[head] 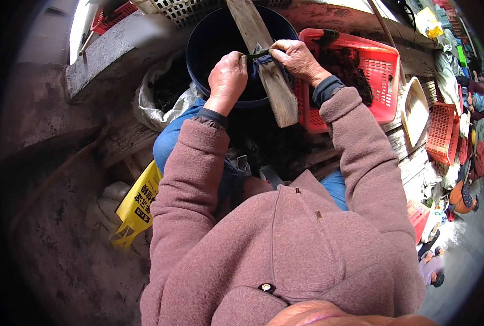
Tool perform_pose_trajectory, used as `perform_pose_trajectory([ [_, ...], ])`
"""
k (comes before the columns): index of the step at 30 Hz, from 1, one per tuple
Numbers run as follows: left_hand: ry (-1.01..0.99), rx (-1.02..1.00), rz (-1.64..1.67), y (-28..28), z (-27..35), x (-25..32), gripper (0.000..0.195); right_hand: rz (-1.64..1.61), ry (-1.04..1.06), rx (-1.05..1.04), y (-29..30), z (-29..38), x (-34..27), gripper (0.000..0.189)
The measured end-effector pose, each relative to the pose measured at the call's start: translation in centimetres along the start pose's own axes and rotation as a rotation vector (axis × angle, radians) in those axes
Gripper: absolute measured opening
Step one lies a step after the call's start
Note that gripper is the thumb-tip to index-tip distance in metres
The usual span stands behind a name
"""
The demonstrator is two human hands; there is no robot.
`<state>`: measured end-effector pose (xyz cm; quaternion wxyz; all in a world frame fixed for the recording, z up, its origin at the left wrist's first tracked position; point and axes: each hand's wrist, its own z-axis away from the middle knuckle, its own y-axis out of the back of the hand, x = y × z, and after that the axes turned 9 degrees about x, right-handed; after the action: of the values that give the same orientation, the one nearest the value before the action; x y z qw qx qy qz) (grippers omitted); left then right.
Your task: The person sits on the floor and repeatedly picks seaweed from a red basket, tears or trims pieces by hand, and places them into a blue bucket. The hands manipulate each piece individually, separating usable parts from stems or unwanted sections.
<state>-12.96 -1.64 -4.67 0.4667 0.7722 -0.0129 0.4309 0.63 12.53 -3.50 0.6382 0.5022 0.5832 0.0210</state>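
My left hand (228, 81) and my right hand (298, 59) pinch the two ends of a thin dark green strip (258, 54), possibly of plant material. The strip is stretched over a weathered wooden board (282, 98) that lies across a large dark blue tub (197, 77). Blue cloth (264, 60) is wrapped around the board just below the strip. A small pointed grey piece sticks up there, too small to identify. Beside my right forearm stands a red plastic basket (382, 81) with dark, wet-looking leafy matter (348, 65) in it. The tub's inside is in deep shadow.
Left of the tub, a white woven sack (146, 102) stands open with dark matter inside. A yellow bag (140, 199) bearing writing lies lower left. At right are a pale scoop-like tray (415, 110), red crates (441, 132) and several people. A concrete ledge (103, 61) runs upper left.
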Motion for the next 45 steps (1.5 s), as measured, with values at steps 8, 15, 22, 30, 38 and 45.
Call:
perform_pose_trajectory([
  [8,-0.006,0.125,-0.048,-0.6,0.3,-0.5,0.021,-0.05,-0.002,0.102,-1.4,0.6,2.2,0.024],
  [15,-0.01,0.277,-0.167,0.6,-0.5,-0.7,0.036,-0.667,-0.523,0.402,3.9,1.4,5.7,0.019],
  [22,-0.476,0.363,0.391,1.3,1.2,4.6,0.01,-1.289,-0.468,0.324,12.5,4.5,4.1,0.019],
  [30,-0.451,-0.025,0.62,-3.9,3.2,10.7,0.04,-1.405,-0.399,0.124,15.4,7.1,-1.1,0.021],
  [38,-0.041,-0.43,1.089,-7.9,3.7,12.8,0.02,-1.504,-0.508,0.25,16.3,9.2,-1.6,0.022],
  [45,-0.252,-0.025,0.732,-9.0,3.7,12.8,0.016,-1.527,-0.551,0.284,15.4,10.5,-1.3,0.023],
])
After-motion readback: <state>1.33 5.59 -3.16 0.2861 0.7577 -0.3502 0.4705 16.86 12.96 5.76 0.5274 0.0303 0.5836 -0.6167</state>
